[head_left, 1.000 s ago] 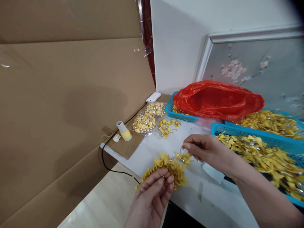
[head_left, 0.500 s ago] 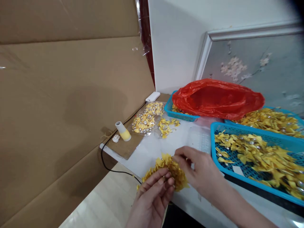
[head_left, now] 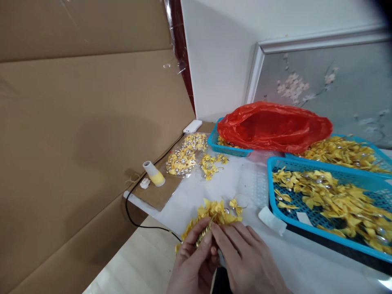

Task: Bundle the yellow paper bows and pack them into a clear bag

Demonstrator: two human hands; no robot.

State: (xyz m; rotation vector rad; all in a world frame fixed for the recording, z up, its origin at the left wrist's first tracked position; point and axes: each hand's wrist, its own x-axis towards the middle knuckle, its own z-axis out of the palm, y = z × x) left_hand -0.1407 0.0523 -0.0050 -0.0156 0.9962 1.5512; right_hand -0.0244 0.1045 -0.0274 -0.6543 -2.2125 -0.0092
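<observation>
A white desk [head_left: 214, 183] stands against a white wall, with a large sheet of brown cardboard [head_left: 76, 143] leaning along the left side and a silver-framed painting of pale blossoms [head_left: 321, 90] propped at the far right.

In the head view, both hands meet at the near edge of the desk over a bunch of small yellow ribbon bows strung on a gold wire ring [head_left: 211, 216]. The left hand [head_left: 191, 265] is curled about the bunch from below, its fingertips pinching the bows. The right hand [head_left: 245, 261] lies just beside it, fingers bent down onto the same bunch, thumb and forefinger closed on it where it meets the left fingertips. A single yellow bow on a thin wire loop [head_left: 237, 204] lies loose on the desk just right of the bunch.

To the right, a blue plastic mesh basket [head_left: 275, 163] holds a heap of loose yellow bows with silver beads, and a folded white scrap [head_left: 271, 220] rests at its near left corner. A second blue basket of bows [head_left: 379, 153] sits behind it. Farther back a third blue basket [head_left: 214, 143] carries a crumpled red plastic bag [head_left: 272, 126]. At far left lie a clear bag of yellow bows [head_left: 183, 155], a small loose pile of bows [head_left: 211, 163], a white and yellow thread cone [head_left: 153, 173] on its side, and a white plug block [head_left: 192, 126] with a black cable.
</observation>
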